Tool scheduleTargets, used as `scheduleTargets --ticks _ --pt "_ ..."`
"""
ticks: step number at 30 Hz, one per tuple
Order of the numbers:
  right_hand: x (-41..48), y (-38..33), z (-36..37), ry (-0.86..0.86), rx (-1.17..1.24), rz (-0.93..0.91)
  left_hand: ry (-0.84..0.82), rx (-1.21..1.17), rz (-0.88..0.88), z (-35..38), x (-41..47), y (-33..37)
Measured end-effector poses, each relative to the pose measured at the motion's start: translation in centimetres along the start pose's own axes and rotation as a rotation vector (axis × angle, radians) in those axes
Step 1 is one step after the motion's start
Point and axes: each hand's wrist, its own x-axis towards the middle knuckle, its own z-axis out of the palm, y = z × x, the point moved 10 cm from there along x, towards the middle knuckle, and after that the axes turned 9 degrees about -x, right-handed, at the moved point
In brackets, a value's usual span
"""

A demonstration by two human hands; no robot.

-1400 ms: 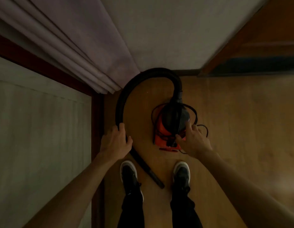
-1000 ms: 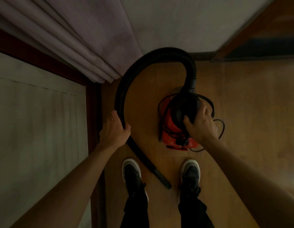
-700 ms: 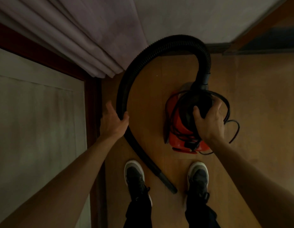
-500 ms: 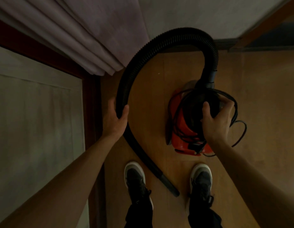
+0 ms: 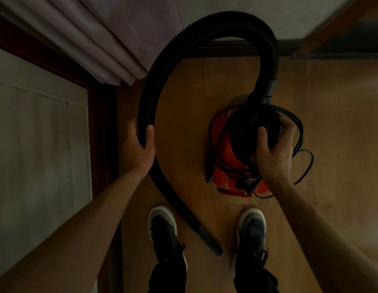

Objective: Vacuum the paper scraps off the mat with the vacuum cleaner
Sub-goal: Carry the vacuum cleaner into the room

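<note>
A small red vacuum cleaner [image 5: 226, 166] with a black top hangs above the wooden floor [image 5: 188, 115], a black cord [image 5: 302, 142] looped around it. My right hand [image 5: 274, 153] grips its black top. Its black ribbed hose [image 5: 205, 24] arcs up and round to the left, and my left hand [image 5: 140, 149] is closed around it. The hose's nozzle end [image 5: 209, 240] points down between my two shoes. No mat or paper scraps are in view.
A pale curtain [image 5: 95, 37] hangs at the upper left beside a dark wooden frame [image 5: 101, 127] and a light panel [image 5: 38, 144]. A wall [image 5: 247, 5] with a dark baseboard lies ahead. My shoes [image 5: 162, 227] stand on the floor.
Both hands have risen and moved apart, carrying the vacuum cleaner up and to the right. The hose arc looms larger and higher in view.
</note>
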Motion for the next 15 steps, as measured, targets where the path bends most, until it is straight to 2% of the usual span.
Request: scheduleTargets --ticks 9,15 --pt "-0.5 -0.6 -0.7 0.11 0.052 0.003 0.059 -0.067 0.025 -0.4 -1.2 0.4" --pt "-0.6 -1.1 -0.5 0.108 0.044 0.006 0.182 -0.177 0.065 -1.9 -2.3 3.2"
